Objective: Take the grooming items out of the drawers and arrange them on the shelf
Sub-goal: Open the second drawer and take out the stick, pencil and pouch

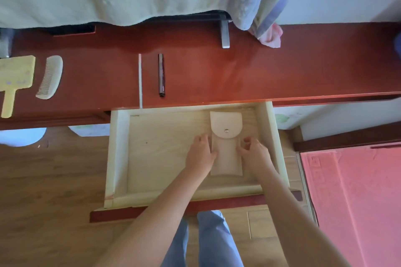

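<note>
A pale leather pouch (225, 149) with a rounded snap flap lies flat on the floor of the open drawer (118, 154), and the person's two hands bracket it from either side. The left hand (200, 154) rests with its fingers against the pouch's left edge; the right hand (253, 151) sits at the right edge, fingers curled with the tips touching or just off the leather, too close to tell which. Neither hand has closed on it: both are spread apart with the pouch between them, nothing clamped. The pouch's long axis runs straight away from the person, flap end farthest from the wrists and the closed bottom end nearest, so the hands meet its two long sides about midway along. Both are equally near, and a lift would probably be a two-sided pinch across the narrow width. Beyond the fingertips, past the drawer's far wall, the red-brown shelf (282, 67) already carries a dark slim pen-like tube (161, 75); well off to the left-hand side lie a pale comb (50, 77) and a yellow paddle brush (15, 80). The tube bears small printing near its lower end, too blurred to read; the pouch shows no label, only a metal snap (226, 130).
</note>
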A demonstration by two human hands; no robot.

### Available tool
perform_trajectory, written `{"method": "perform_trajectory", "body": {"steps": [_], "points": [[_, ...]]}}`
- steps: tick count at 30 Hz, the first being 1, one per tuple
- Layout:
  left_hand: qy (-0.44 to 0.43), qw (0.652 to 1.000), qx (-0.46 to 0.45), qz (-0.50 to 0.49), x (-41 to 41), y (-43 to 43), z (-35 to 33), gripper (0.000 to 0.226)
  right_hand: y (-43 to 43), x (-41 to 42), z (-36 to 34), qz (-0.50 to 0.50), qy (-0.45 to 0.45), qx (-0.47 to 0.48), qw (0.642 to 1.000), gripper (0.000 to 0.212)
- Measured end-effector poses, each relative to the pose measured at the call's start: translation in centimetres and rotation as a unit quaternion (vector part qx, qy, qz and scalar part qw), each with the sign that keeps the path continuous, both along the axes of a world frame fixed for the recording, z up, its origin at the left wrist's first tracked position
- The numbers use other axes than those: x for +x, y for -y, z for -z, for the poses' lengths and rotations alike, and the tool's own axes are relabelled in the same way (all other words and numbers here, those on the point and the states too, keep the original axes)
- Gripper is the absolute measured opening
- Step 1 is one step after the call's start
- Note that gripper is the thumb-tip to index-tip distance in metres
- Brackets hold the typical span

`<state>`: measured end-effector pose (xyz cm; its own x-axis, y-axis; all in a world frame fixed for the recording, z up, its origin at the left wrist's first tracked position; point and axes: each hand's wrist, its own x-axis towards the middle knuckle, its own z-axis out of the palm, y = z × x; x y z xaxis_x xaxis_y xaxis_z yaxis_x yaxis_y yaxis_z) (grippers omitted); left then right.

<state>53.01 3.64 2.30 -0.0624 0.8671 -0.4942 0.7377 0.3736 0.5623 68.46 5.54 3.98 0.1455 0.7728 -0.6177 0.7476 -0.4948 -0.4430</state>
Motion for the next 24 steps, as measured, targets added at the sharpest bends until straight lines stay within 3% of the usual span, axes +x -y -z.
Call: {"method": "perform_trajectory", "body": {"steps": [10,18,24], "points": [[0.08,0.994,-0.026,-0.068,0.7,-0.6,0.6,0.033,-0.2,0.2,0.3,0.03,-0.085,-0.024,0.996,0.034],[0.181,0.975,-0.047,-0.119,-0.2,0.7,-4.4,0.03,1.1,1.7,-3.3,0.05,-0.152,0.009,0.987,0.024],[0.195,0.972,0.035,-0.128,-0.7,1.2,-9.5,0.033,1.2,1.4,-7.5,0.047,-0.185,0.084,0.978,0.019]]}}
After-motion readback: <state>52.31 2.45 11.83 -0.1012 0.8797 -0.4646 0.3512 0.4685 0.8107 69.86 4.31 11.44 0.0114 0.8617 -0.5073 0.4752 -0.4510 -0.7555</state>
